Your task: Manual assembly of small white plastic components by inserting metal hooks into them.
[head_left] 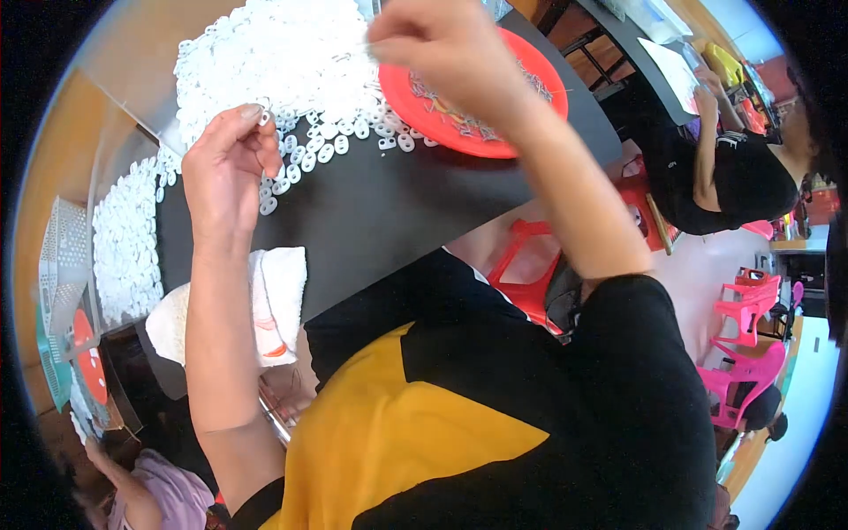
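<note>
White holed piece (265, 117), pinched in fingertips of the left hand (228, 155) by the heap of like pieces (274, 66), looks light, stiff and perhaps slick, best held by its rim, while the blurred right hand's (446, 49) grip cannot be told.

The left hand (221, 172) pinches a white oval two-holed piece (265, 117) between its fingers (246, 113), beside a heap of similar pieces (274, 57) on the black tabletop (371, 203). The right hand (442, 42), blurred, is above a round red dish (394, 99) of small metal pins (537, 84). A white towel (284, 291) lies near left, partly behind the left forearm (221, 344).
</note>
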Demonstrator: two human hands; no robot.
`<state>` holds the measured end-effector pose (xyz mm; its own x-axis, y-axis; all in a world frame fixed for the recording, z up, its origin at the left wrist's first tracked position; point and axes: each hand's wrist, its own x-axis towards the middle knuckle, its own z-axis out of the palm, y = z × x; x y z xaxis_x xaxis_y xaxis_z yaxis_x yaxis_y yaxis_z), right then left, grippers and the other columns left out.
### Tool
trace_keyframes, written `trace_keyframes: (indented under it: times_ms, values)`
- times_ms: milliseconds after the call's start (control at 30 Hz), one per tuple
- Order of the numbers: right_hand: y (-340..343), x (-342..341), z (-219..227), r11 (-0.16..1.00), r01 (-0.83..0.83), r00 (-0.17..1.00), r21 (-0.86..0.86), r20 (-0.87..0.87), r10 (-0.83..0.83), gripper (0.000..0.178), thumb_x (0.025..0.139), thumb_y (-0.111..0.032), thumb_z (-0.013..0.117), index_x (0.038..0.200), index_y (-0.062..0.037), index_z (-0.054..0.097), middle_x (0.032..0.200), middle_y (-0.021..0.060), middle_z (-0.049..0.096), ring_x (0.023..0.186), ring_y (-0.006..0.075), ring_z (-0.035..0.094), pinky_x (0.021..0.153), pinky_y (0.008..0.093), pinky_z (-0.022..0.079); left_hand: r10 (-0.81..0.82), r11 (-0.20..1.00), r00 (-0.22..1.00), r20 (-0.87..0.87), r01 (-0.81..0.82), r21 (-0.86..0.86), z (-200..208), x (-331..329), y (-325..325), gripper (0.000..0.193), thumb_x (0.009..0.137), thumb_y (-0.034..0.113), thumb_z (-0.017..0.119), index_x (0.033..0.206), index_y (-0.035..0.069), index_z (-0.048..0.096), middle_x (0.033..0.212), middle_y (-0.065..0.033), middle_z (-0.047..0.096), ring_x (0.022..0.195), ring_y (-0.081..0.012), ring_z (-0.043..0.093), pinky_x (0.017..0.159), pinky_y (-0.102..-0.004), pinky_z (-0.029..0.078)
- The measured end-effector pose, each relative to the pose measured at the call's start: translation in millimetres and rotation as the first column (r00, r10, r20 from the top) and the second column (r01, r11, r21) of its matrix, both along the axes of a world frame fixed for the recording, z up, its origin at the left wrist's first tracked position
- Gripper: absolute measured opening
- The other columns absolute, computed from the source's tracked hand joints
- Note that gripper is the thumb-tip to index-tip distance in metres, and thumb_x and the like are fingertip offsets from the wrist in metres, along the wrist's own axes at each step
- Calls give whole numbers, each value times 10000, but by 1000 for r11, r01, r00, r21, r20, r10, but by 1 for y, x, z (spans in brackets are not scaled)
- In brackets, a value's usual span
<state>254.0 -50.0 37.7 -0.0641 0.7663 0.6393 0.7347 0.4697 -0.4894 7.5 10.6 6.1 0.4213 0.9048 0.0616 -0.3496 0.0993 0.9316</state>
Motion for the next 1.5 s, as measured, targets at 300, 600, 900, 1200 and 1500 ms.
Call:
trace_keyframes:
  times_ms: [300, 600, 900, 1200, 1500]
  values:
    - [-49, 64, -34, 973, 198, 914, -123, 381, -138, 140, 740, -47, 674, 875, -35, 638, 825, 104, 618, 794, 289, 602, 699, 352, 482, -119, 985, 993, 21, 121, -123, -5, 1, 1, 186, 890, 58, 575, 1017, -77, 588, 785, -101, 602, 633, -148, 554, 502, -260, 427]
    - [-47, 55, -42, 1000, -11, 858, 26, 514, -4, 150, 705, -59, 688, 844, -98, 646, 823, 69, 560, 871, 284, 563, 763, 397, 451, -164, 979, 985, -50, 156, -131, -6, 3, -3, 208, 900, 49, 571, 1060, -84, 572, 825, -108, 607, 652, -144, 552, 519, -255, 430]
    - [-46, 50, -44, 999, 33, 757, -30, 653, -5, 139, 696, -142, 678, 832, -137, 652, 939, 63, 568, 968, 271, 550, 803, 404, 428, -178, 976, 980, -86, 165, -142, -3, 2, -4, 172, 898, 73, 579, 1011, -56, 584, 814, -84, 603, 662, -144, 559, 517, -246, 412]
    - [-49, 44, -44, 999, 35, 791, -35, 611, -7, 139, 708, -70, 677, 834, -93, 624, 903, 65, 543, 946, 275, 530, 781, 402, 411, -144, 983, 982, -122, 128, -129, 0, 3, -9, 143, 890, 65, 585, 970, -52, 600, 777, -74, 602, 648, -138, 565, 525, -245, 419]
    - [-51, 46, -43, 998, 21, 815, -65, 579, 21, 108, 737, -79, 667, 835, -90, 624, 892, 54, 549, 948, 272, 528, 781, 397, 396, -124, 986, 981, -150, 105, -130, -1, 4, -9, 139, 887, 55, 585, 975, -52, 602, 774, -78, 609, 632, -131, 569, 506, -236, 421]
